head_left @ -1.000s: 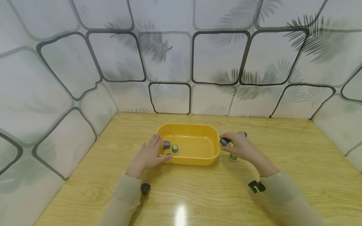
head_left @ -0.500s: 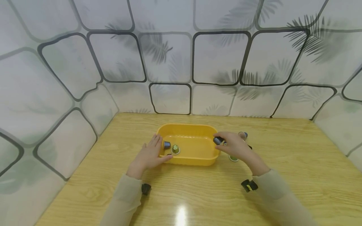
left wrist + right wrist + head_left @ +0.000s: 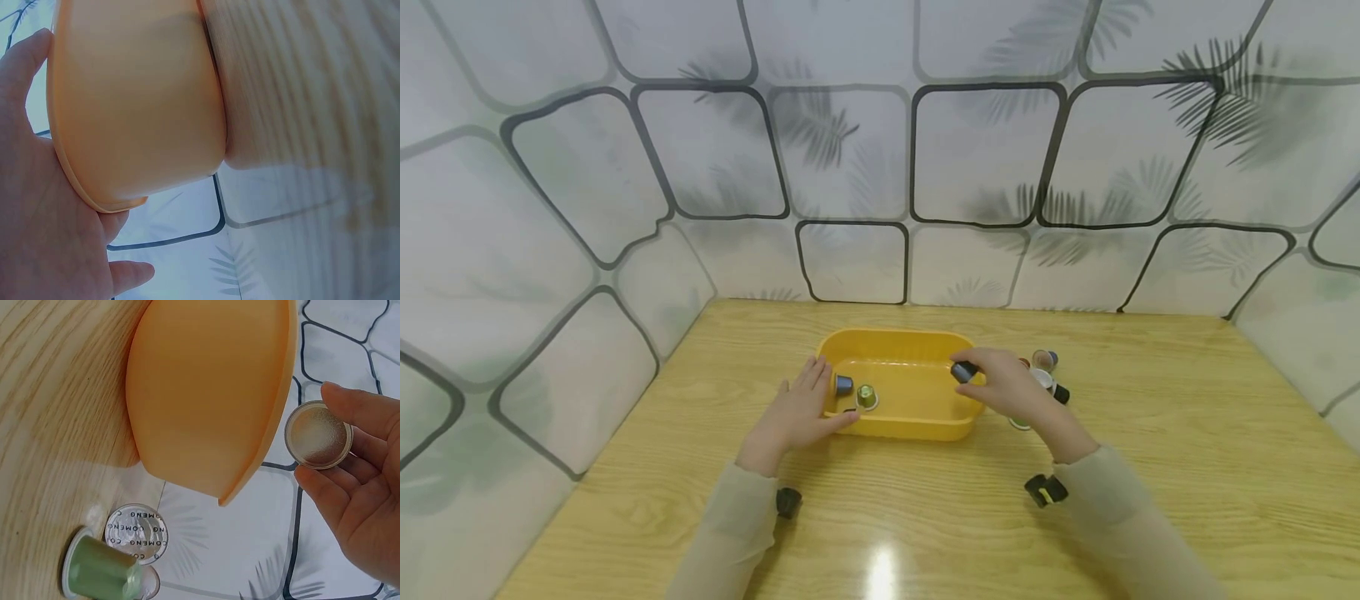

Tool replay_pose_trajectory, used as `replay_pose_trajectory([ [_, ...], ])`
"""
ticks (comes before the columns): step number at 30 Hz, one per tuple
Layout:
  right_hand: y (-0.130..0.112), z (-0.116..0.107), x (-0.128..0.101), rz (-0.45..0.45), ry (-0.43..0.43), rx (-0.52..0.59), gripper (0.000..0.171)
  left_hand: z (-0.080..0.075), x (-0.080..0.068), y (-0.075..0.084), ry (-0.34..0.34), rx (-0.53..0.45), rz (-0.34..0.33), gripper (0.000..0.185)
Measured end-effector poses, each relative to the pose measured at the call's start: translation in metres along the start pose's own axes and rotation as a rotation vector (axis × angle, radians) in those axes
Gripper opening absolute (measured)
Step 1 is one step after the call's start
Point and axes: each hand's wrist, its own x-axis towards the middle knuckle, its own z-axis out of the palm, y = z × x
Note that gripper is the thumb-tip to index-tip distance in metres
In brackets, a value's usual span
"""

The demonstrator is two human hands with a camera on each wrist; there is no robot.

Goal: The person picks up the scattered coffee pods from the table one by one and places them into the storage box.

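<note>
Steadying the yellow tub point(image 3: 898, 421) on the table point(image 3: 1150, 467), left hand point(image 3: 793, 414) lies flat against its end wall, fingers straight. Right hand point(image 3: 1011, 392) pinches a dark capsule point(image 3: 964, 372) over the tub's right rim; a loose pinch could drop it outside, onto the green capsule point(image 3: 100, 572). Two capsules point(image 3: 853, 392) already lie inside.

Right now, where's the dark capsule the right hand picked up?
Head view: the dark capsule is pinched in the right hand, above the right end of the yellow tub.
</note>
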Motion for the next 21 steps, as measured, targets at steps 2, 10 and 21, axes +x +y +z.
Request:
replay_pose_trajectory([
  [2, -0.001, 0.001, 0.001, 0.006, -0.003, 0.005, 0.041, 0.000, 0.000, 0.000, 0.003, 0.001, 0.004, 0.090],
  [10, -0.007, 0.004, 0.007, -0.009, -0.012, 0.007, 0.041, -0.001, -0.001, 0.001, 0.002, 0.006, 0.005, 0.089],
  [21, -0.009, 0.011, 0.010, -0.012, -0.032, 0.010, 0.040, 0.000, 0.000, 0.000, 0.002, 0.016, 0.005, 0.089],
])
